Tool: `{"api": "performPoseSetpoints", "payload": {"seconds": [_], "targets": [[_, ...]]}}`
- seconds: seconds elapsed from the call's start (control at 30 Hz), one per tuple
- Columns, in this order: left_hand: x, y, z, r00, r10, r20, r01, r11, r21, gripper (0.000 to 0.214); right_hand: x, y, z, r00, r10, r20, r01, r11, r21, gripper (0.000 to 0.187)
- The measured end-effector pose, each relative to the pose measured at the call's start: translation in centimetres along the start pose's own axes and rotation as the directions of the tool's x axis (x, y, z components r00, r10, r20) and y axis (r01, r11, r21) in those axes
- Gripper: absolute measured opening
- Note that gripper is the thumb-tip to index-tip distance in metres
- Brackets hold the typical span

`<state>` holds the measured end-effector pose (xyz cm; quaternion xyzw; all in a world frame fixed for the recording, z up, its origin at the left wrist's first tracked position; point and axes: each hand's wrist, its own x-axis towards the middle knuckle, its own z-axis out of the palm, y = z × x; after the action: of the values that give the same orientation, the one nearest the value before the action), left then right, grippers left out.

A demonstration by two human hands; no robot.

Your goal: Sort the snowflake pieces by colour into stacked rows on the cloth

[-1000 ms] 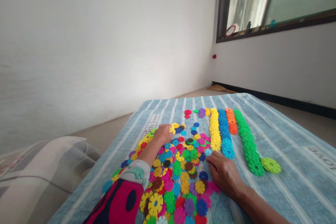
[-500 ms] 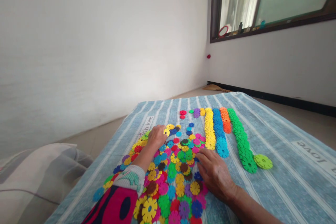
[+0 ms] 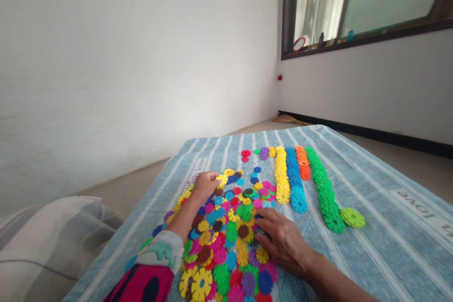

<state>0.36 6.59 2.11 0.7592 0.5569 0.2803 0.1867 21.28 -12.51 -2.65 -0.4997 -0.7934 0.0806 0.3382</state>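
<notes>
My left hand [image 3: 205,185] is at the far left side of a mixed heap of notched plastic interlocking discs [image 3: 231,232], pinching a yellow interlocking disc [image 3: 222,180] between thumb and fingers. Over the heap's right edge lies my right hand [image 3: 286,240], palm down with its fingers apart, touching discs; its fingertips partly hide what is under them. Just beyond the left hand are loose yellow and dark blue discs [image 3: 232,178]. To the right run overlapping rows sorted by colour: yellow [image 3: 281,174], blue [image 3: 293,170], orange [image 3: 302,160] and green [image 3: 323,188].
A striped blue cloth [image 3: 371,245] covers the table. One light green stack [image 3: 353,217] sits beside the green row. Red discs [image 3: 245,153] and purple discs [image 3: 264,153] lie near the far edge. A grey-and-white cloth [image 3: 53,240] is at the lower left, beside the table.
My left hand has shifted slightly left, and the yellow disc in its pinch shows more fully. My right hand has slid left and a little nearer, further over the heap.
</notes>
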Motion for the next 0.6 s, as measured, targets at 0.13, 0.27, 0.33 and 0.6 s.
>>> {"api": "performPoseSetpoints", "payload": {"seconds": [0.13,0.27,0.33,0.6], "targets": [[0.2,1.5,1.4,0.998,0.022,0.06,-0.014,0.991,-0.131,0.029,0.1,-0.2,-0.1,0.999,-0.023,0.037,0.023,1.0,0.007,0.014],[-0.2,4.1,3.3,0.972,0.112,0.208,-0.042,0.948,-0.316,0.022,0.1,-0.2,-0.2,0.998,-0.023,0.052,0.024,1.0,-0.014,0.012],[-0.6,5.7,4.3,0.944,0.179,0.278,-0.073,0.934,-0.351,0.02,0.2,-0.2,-0.2,0.998,-0.029,0.055,0.031,0.999,-0.027,0.013],[-3.0,11.3,8.4,0.808,0.402,0.431,-0.356,0.916,-0.187,0.019,0.0,-0.2,0.3,0.998,-0.037,0.049,0.04,0.998,-0.055,0.014]]}}
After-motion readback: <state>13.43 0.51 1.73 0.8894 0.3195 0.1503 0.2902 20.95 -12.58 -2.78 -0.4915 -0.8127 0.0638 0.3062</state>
